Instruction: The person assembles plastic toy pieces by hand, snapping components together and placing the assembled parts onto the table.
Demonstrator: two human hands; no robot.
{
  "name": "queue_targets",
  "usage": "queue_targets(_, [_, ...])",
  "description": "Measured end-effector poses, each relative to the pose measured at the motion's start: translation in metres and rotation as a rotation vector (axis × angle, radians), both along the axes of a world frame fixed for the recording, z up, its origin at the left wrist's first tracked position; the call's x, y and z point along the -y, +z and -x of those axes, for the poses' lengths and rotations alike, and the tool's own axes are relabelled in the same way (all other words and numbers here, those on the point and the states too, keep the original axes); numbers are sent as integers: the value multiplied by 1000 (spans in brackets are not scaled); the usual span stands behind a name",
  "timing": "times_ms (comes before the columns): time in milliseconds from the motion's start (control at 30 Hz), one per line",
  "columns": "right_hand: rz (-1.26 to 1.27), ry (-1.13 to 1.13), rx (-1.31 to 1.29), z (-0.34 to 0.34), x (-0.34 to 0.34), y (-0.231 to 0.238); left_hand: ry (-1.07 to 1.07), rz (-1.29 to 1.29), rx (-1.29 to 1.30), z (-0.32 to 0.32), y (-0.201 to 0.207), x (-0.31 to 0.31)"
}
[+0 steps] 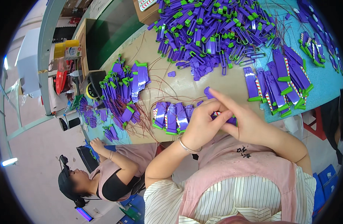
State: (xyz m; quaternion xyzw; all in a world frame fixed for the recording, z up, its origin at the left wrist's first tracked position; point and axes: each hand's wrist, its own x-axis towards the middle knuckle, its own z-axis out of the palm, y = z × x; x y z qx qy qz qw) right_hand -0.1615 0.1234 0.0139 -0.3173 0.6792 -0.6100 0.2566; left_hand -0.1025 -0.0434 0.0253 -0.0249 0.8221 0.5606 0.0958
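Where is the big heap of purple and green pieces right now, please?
In the head view, the heap lies at top centre on the table, just right of the cardboard box.

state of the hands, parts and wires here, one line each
Left hand: fingers bent, pinching purple piece
Right hand: index finger extended, grip partly hidden
Purple piece: held, partly covered
Big purple-green pile: heaped, jumbled
Front row: lying side by side
Right-hand group: overlapping
Red wires: loose, tangled

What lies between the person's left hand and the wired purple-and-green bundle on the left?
In the head view, a row of purple pieces lies beside the left hand, then tangled red wires beside the bundle.
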Motion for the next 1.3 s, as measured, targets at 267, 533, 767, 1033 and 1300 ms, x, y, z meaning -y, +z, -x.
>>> queue_targets(267, [-109, 83, 140, 2, -12, -5, 423, 158, -236, 25, -1, 79])
queue_targets(533, [-128, 196, 218, 1, -13, 0, 193, 1013, -411, 38, -31, 98])
queue_targets(767, [-24, 38, 717, 1, -6, 4, 247, 10, -104, 0, 16, 10])
queue_targets(1033, [-87, -125, 12, -2, -10, 8, 161, 269, -353, 1, 13, -13])
queue_targets(1300, [-128, -149, -31, -4, -13, -4, 225, -186, -22, -6, -6, -16])
